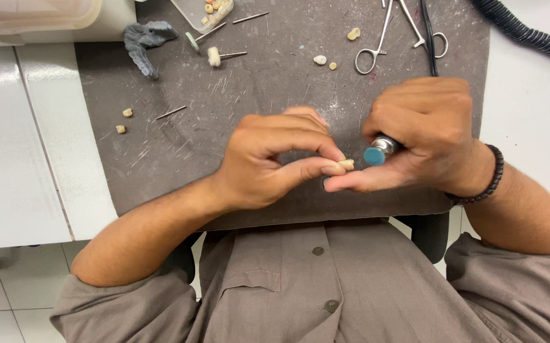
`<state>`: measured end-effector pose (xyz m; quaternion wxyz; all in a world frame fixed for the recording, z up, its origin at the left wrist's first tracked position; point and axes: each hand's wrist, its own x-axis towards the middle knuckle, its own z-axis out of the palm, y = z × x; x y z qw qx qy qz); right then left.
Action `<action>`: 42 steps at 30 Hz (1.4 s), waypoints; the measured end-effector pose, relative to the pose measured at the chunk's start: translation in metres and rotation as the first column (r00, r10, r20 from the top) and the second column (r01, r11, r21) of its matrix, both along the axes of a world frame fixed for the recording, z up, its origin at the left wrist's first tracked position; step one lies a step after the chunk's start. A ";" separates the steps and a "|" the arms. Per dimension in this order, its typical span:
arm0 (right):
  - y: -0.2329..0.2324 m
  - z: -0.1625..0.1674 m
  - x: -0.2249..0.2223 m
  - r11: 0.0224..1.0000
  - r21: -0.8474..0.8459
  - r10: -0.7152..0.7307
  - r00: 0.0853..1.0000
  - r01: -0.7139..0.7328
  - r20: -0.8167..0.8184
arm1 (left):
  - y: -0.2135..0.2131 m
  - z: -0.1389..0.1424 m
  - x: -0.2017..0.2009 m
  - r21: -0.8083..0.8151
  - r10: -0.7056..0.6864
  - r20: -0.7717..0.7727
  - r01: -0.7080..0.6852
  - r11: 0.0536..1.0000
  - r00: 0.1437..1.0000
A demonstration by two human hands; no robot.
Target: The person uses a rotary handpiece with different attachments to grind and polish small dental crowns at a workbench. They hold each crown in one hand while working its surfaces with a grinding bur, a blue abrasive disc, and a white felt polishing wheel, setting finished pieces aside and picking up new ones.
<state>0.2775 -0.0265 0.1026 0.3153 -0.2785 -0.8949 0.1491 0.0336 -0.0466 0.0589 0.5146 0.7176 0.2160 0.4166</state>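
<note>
My left hand point(275, 159) pinches a small cream tooth-shaped piece point(346, 164) between thumb and fingertips. My right hand point(424, 136) grips a metal rotary handpiece point(384, 147) whose blue-green round polishing tip point(374, 155) sits just right of the piece, almost touching it. A black cable point(428, 38) runs from the right hand up the mat. Both hands hover over the near edge of a dark grey work mat point(256, 89). A dark bead bracelet point(486, 178) circles my right wrist.
On the mat lie metal forceps point(376, 44), several small cream pieces point(353, 33), thin burs and pins point(170, 113), a white-tipped bur point(215, 57), a grey dental cast point(144, 41) and a clear tray point(208, 13). A black ribbed hose point(529, 32) crosses the white bench at the right.
</note>
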 end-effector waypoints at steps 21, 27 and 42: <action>-0.002 -0.002 -0.004 0.996 0.026 0.081 0.996 -0.082 0.032 | 0.012 -0.007 -0.001 -0.355 -0.332 0.161 0.368 0.859 0.930; -0.001 -0.001 -0.006 0.995 0.040 0.086 0.996 -0.087 0.030 | 0.011 -0.009 -0.002 -0.352 -0.323 0.167 0.363 0.863 0.931; 0.000 0.000 -0.007 0.995 0.031 0.098 0.995 -0.099 0.027 | 0.012 -0.012 -0.002 -0.341 -0.321 0.189 0.369 0.865 0.928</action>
